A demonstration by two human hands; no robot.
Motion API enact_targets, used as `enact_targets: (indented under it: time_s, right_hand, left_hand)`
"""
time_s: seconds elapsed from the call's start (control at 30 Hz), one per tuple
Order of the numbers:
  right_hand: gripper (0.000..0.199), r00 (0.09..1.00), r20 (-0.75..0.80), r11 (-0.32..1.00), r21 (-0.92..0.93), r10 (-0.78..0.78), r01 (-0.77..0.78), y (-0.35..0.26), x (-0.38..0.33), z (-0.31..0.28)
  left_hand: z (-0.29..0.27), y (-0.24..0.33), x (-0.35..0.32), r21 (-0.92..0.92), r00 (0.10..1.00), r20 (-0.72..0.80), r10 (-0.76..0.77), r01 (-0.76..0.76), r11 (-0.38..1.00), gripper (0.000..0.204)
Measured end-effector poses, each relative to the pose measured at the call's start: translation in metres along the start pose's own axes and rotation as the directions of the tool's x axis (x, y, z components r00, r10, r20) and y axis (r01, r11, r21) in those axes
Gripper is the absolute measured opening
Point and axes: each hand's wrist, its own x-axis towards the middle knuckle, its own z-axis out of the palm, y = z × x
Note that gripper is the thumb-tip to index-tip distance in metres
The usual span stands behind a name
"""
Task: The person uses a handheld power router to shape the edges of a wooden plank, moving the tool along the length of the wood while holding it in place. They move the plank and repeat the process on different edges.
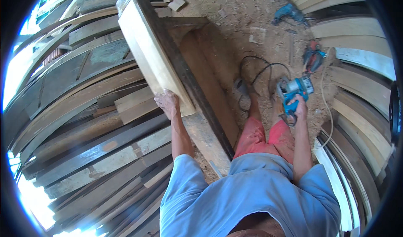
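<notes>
A pale wooden board lies lengthwise on a dark-edged wooden bench at the centre left. My left hand rests on the board's near end, its fingers spread toward the left edge. At my right side, apart from the board, my right hand is closed around the handle of a blue electric planer. The planer hangs beside my right leg, above the floor. A dark cord loops over the ground near my feet.
Stacked planks fill the left side, and more timber lines the right. A blue power drill and another red-and-blue power tool lie on the sawdust-covered floor. Small wood blocks sit beyond the bench.
</notes>
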Motion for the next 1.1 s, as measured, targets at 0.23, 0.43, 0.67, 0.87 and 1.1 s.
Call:
enact_targets:
  time_s: [0.23, 0.43, 0.67, 0.87, 1.1]
  right_hand:
    - [0.017, 0.994, -0.011, 0.965, 0.238, -0.109, 0.109, -0.032, -0.06, 0.064]
    - [0.012, 0.977, 0.091, 0.934, 0.322, -0.191, 0.153, -0.05, -0.102, 0.123]
    - [0.012, 0.951, 0.285, 0.844, 0.535, -0.123, -0.051, -0.052, -0.163, 0.147]
    - [0.014, 0.941, 0.251, 0.861, 0.504, -0.227, 0.073, -0.04, -0.171, 0.126]
    - [0.012, 0.956, -0.004, 0.773, 0.587, -0.292, 0.239, -0.007, -0.177, 0.041]
  left_hand:
    - [-0.126, 0.122, -0.258, -0.899, 0.571, -0.27, 0.775, -0.439, 0.01, 0.019]
    - [-0.051, 0.265, -0.379, -0.99, 0.299, -0.004, 0.954, 0.132, -0.045, 0.038]
    - [-0.089, 0.215, -0.315, -0.984, -0.211, 0.095, 0.973, -0.169, 0.059, 0.045]
    - [-0.076, 0.048, -0.121, -0.987, 0.958, 0.118, 0.261, 0.085, 0.137, 0.06]
    - [-0.039, -0.032, -0.023, -0.473, 0.989, 0.058, -0.133, 0.145, 0.869, 0.108]
